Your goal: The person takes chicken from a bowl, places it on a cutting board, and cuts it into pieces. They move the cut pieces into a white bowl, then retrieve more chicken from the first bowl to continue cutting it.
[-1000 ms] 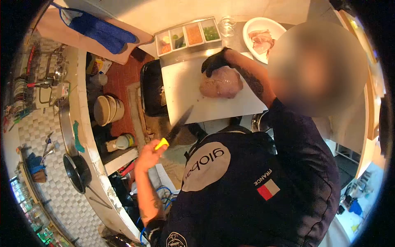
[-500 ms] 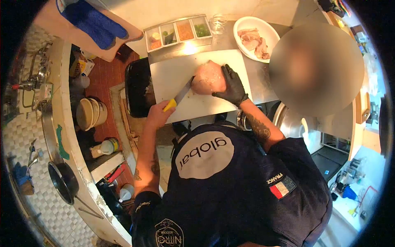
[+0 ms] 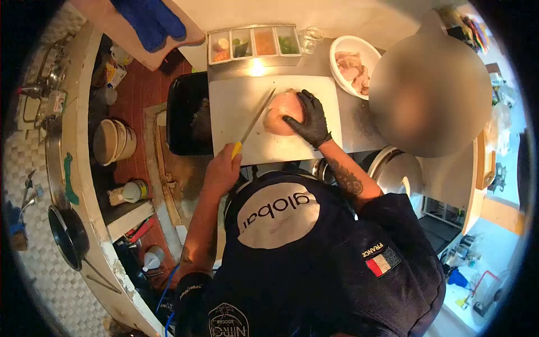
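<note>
A pale raw piece of meat [image 3: 276,117] lies on a white cutting board [image 3: 236,106]. My right hand [image 3: 307,118], in a black glove, presses on the meat's top and right side. My left hand [image 3: 223,170] grips the yellow handle of a long knife [image 3: 255,119]. The blade runs up and to the right, and its tip touches the meat's upper left edge.
Behind the board stand a steel tray of several small ingredient compartments [image 3: 252,42], a glass [image 3: 310,37] and a white plate [image 3: 340,46] of meat pieces. A black bin [image 3: 188,112] sits left of the board. A round steel lid [image 3: 396,171] is at right, a pan [image 3: 67,236] far left.
The knife, raised off to the left a second ago, has come down onto the board against the meat. The gloved hand has shifted from the meat's far edge onto its top.
</note>
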The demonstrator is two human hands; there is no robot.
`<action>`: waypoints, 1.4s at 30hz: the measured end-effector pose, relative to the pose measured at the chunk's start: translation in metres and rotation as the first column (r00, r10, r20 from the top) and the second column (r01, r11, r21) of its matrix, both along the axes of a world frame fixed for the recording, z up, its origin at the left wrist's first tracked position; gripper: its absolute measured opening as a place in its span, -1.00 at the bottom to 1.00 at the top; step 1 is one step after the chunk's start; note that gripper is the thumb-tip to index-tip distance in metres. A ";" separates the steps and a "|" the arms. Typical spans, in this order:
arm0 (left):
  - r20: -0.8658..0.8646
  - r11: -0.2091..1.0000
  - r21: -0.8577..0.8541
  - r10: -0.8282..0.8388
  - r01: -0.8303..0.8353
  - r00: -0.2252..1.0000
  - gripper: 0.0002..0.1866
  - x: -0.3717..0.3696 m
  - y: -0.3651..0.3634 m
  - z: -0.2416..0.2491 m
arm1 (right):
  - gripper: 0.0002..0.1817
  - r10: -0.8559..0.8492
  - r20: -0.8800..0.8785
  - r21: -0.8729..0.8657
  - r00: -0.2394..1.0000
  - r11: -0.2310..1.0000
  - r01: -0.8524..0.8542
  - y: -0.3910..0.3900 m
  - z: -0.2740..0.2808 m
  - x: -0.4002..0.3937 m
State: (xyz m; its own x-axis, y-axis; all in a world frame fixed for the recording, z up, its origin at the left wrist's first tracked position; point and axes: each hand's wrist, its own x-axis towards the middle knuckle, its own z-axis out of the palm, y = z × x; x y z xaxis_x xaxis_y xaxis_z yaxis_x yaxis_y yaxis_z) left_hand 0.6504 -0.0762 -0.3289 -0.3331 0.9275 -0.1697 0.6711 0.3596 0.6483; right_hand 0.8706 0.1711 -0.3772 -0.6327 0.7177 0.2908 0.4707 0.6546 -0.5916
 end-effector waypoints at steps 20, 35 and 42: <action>-0.061 0.938 -0.293 -0.209 0.183 0.976 -0.72 0.011 0.039 0.055 | -0.45 -0.086 -0.184 0.130 0.979 0.985 0.111 -0.004 -0.018 -0.024; -0.094 0.857 -0.465 -0.298 0.223 0.950 -0.70 0.029 0.116 0.052 | -0.35 -0.083 -0.179 0.094 0.980 0.991 0.101 0.000 -0.029 -0.019; -0.145 0.929 -0.318 -0.245 0.189 0.959 -0.75 0.042 0.130 0.007 | -0.34 -0.091 -0.198 0.053 0.976 0.993 0.103 -0.004 -0.031 -0.020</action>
